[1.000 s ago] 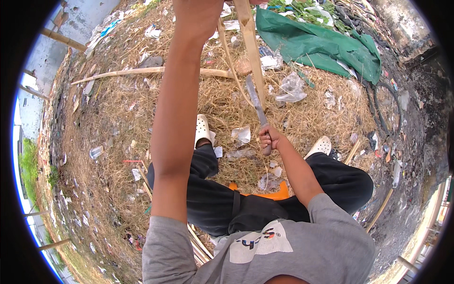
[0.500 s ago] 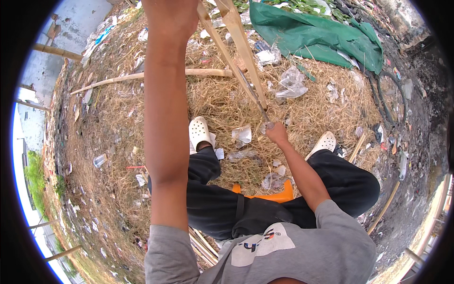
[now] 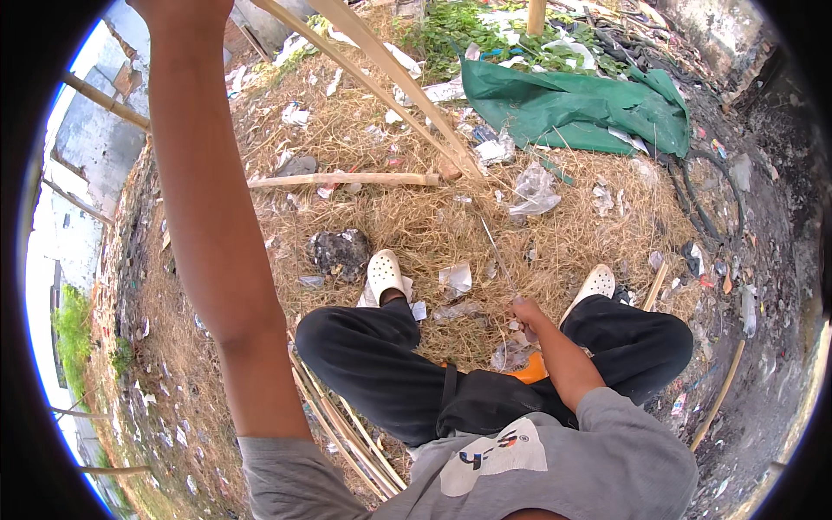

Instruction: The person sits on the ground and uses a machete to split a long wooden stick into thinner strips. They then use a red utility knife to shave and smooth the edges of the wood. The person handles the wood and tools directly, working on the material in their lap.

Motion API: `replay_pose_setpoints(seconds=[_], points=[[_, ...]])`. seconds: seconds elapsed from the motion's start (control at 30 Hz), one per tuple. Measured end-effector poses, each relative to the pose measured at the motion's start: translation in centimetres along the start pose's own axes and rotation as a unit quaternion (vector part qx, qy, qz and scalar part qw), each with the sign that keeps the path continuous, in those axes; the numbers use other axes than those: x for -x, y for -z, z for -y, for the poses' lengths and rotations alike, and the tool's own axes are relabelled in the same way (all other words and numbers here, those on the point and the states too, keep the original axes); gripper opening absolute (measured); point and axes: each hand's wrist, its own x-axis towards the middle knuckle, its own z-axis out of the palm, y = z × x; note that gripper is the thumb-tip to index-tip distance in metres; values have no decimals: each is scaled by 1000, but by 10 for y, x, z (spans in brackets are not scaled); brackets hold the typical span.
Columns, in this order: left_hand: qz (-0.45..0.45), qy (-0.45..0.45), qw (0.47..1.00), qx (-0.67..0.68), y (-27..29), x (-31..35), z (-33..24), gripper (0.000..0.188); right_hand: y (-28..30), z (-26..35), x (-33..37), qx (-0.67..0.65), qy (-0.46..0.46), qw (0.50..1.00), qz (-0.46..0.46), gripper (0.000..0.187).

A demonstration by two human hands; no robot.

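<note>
My left hand [image 3: 186, 9] is raised at the upper left, cut off by the picture's edge, so its fingers are hidden. Beside it, two long pale bamboo strips [image 3: 390, 74] run down from the top edge and come together near the ground; whether the hand holds them is out of sight. Lower down, my right hand [image 3: 526, 314] is closed around the handle end of a long, thin-bladed knife [image 3: 496, 247]. The blade points up and away toward the strips' lower end, apart from them.
Dry straw with litter covers the ground. A bamboo stick [image 3: 355, 179] lies across it, near a dark lump [image 3: 340, 253]. Beyond is a green sheet [image 3: 572, 108], with a black hose [image 3: 693, 204] at its right. More bamboo strips [image 3: 342, 429] lie by my left thigh. I sit on something orange [image 3: 530, 371].
My left hand has swung left and up. The bamboo strips have tilted leftward at the top. My right hand has drawn the knife back toward me, away from the strips.
</note>
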Motion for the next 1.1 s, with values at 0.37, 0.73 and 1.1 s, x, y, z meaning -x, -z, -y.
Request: replay_pose_setpoints(seconds=[0.37, 0.73, 1.1], points=[[-227, 67, 972, -9, 99, 12, -42, 52, 100, 34, 61, -46, -3, 994, -103, 16], [-532, 12, 843, -74, 266, 116, -122, 46, 160, 108, 235, -317, 254, 908, -98, 13], [-753, 20, 505, -422, 317, 320, -317, 30, 193, 78, 368, -273, 377, 853, -238, 11]])
